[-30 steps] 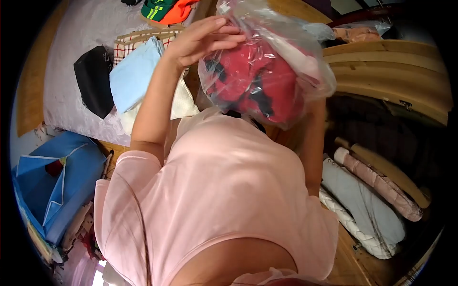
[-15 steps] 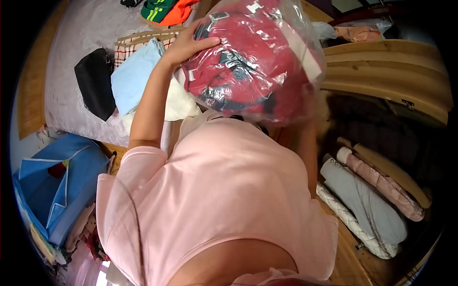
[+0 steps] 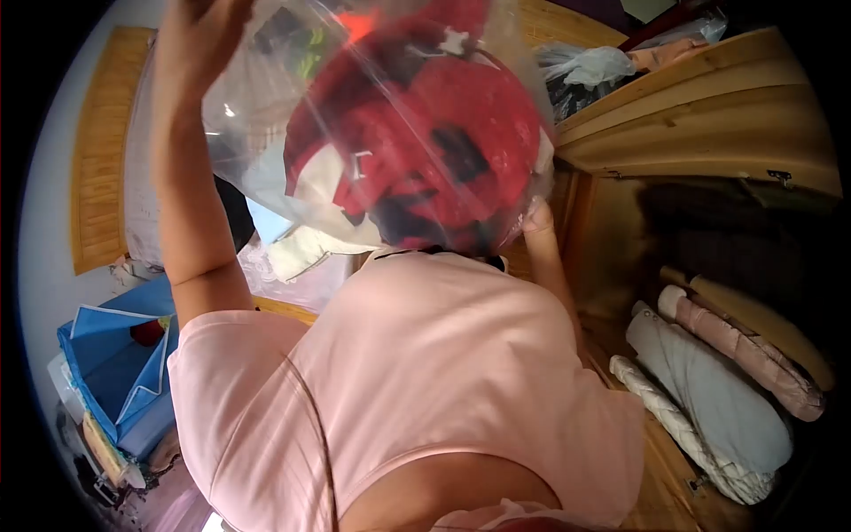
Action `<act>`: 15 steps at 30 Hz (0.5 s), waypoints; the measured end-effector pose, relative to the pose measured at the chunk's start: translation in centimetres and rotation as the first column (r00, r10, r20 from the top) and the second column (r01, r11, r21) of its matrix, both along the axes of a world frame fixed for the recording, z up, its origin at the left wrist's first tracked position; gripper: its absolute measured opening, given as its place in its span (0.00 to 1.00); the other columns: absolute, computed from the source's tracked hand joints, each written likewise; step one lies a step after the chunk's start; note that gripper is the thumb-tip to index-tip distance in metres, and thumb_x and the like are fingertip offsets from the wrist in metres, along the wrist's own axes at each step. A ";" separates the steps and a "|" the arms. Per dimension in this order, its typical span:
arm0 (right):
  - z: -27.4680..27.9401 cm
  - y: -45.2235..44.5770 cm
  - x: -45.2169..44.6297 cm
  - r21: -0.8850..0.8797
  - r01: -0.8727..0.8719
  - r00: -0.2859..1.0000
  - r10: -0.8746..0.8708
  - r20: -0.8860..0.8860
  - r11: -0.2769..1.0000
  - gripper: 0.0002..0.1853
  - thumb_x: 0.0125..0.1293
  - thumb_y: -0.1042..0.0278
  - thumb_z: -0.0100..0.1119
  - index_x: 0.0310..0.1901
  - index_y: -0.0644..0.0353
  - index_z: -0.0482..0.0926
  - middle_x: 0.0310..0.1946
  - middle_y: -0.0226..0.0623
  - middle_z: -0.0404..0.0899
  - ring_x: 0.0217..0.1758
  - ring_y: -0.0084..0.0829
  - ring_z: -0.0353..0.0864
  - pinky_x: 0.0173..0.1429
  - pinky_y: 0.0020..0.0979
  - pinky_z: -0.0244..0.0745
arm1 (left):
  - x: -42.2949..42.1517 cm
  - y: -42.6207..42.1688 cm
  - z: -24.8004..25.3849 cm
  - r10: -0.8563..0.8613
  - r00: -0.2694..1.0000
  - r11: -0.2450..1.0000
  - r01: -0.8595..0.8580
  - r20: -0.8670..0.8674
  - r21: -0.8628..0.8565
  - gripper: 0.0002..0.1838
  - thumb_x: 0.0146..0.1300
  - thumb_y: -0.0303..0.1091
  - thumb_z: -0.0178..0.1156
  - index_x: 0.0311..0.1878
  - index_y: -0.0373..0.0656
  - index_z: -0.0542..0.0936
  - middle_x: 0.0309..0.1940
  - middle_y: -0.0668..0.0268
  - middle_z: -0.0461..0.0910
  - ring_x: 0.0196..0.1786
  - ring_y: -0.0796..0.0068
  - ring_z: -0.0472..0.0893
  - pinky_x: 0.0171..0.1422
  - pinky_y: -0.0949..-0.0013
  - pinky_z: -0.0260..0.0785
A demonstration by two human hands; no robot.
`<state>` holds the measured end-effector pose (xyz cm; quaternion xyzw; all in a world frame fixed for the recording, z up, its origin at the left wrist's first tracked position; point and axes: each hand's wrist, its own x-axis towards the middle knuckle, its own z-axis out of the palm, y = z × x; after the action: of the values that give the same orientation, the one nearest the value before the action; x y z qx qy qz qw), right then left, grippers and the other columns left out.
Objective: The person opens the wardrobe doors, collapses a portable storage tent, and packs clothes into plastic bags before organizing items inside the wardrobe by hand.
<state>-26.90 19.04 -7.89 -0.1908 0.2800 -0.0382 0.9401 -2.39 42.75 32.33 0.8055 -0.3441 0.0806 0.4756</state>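
Observation:
A clear plastic bag (image 3: 253, 106) with red, black and white clothing (image 3: 452, 133) inside hangs in front of my chest. Up at the top left, my left hand (image 3: 208, 31) has its fingers closed on the bag's edge; the fingertips are partly cut off by the frame. My right hand (image 3: 537, 220) grips the bag's lower right side, its thumb showing against the plastic. Between the two hands the plastic is spread wide, with the clothing bunched towards the right.
An open wooden cabinet (image 3: 700, 133) on the right holds rolled and folded textiles (image 3: 709, 390). At the left is a blue fabric box (image 3: 124, 372). Cream cloth (image 3: 306, 253) and a black item (image 3: 232, 213) lie beyond my left arm. A whitish plastic bag (image 3: 589, 66) rests at the top right.
My left hand has moved up and left and drawn the plastic out with it. The bag has turned, and my right hand now shows at its side. The view has shifted.

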 end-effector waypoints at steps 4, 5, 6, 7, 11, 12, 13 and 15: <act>-1.9 -0.5 -0.5 0.060 -0.134 0.919 0.101 0.381 0.989 0.23 0.64 0.65 0.50 0.60 0.58 0.62 0.53 0.36 0.70 0.54 0.35 0.71 0.57 0.36 0.68 | 1.0 0.3 2.4 0.030 0.954 0.999 -0.019 0.298 -0.040 0.11 0.63 0.40 0.55 0.33 0.43 0.79 0.22 0.76 0.75 0.23 0.91 0.68 0.26 0.86 0.55; -0.9 -0.1 -0.3 0.010 -0.075 0.947 0.068 0.313 0.997 0.24 0.64 0.64 0.49 0.61 0.58 0.61 0.55 0.37 0.68 0.55 0.35 0.70 0.59 0.36 0.66 | 5.3 4.6 2.7 0.113 0.876 0.969 -0.200 0.468 0.141 0.19 0.64 0.43 0.54 0.50 0.39 0.75 0.37 0.67 0.79 0.39 0.77 0.76 0.48 0.74 0.66; 0.2 0.1 -0.4 -0.025 -0.056 0.955 0.061 0.289 0.998 0.24 0.64 0.62 0.50 0.60 0.58 0.62 0.55 0.36 0.69 0.56 0.34 0.70 0.60 0.37 0.65 | 6.1 5.7 3.5 0.152 0.877 0.977 -0.203 0.455 0.065 0.18 0.63 0.43 0.54 0.49 0.39 0.75 0.35 0.67 0.78 0.37 0.77 0.75 0.45 0.74 0.66; 1.5 0.4 -0.4 -0.062 -0.039 0.963 0.054 0.264 0.997 0.24 0.64 0.60 0.51 0.60 0.57 0.63 0.55 0.36 0.70 0.57 0.34 0.69 0.61 0.38 0.64 | 6.7 6.2 4.7 0.190 0.878 0.978 -0.206 0.439 -0.011 0.17 0.62 0.43 0.55 0.47 0.39 0.76 0.33 0.68 0.77 0.35 0.77 0.74 0.42 0.74 0.65; -0.8 -0.2 -1.3 -0.043 -0.049 0.954 0.060 0.295 0.998 0.27 0.64 0.60 0.51 0.63 0.58 0.59 0.60 0.37 0.65 0.61 0.35 0.65 0.64 0.38 0.60 | 8.7 6.1 10.1 0.321 0.884 0.927 -0.220 0.339 -0.303 0.14 0.60 0.42 0.59 0.41 0.40 0.77 0.27 0.69 0.74 0.27 0.78 0.70 0.29 0.75 0.63; -0.9 0.0 -1.7 -0.059 -0.029 0.957 0.045 0.285 0.998 0.27 0.65 0.60 0.50 0.63 0.58 0.58 0.61 0.38 0.63 0.62 0.35 0.64 0.65 0.38 0.60 | 9.6 6.6 10.8 0.345 0.887 0.901 -0.223 0.305 -0.371 0.14 0.59 0.41 0.59 0.40 0.40 0.77 0.26 0.69 0.74 0.25 0.79 0.69 0.26 0.75 0.62; -1.1 0.0 -2.1 -0.076 -0.009 0.961 0.030 0.275 0.997 0.28 0.65 0.60 0.50 0.64 0.59 0.57 0.62 0.38 0.62 0.63 0.36 0.63 0.65 0.38 0.59 | 11.6 8.0 11.2 0.336 0.882 0.909 -0.212 0.330 -0.358 0.12 0.60 0.41 0.58 0.37 0.41 0.76 0.25 0.69 0.73 0.26 0.79 0.69 0.27 0.75 0.62; -1.2 0.2 -3.1 -0.052 0.048 0.963 -0.032 0.268 0.998 0.28 0.65 0.59 0.49 0.64 0.58 0.56 0.62 0.38 0.62 0.64 0.36 0.62 0.66 0.39 0.58 | 16.8 12.9 11.4 0.349 0.853 0.909 -0.206 0.389 -0.363 0.11 0.61 0.40 0.57 0.36 0.41 0.76 0.25 0.68 0.73 0.27 0.78 0.69 0.28 0.74 0.63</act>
<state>-29.96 19.25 -9.12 -0.2052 0.1534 -0.0907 0.9624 14.37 55.66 43.69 0.7227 -0.3055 0.3840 0.4867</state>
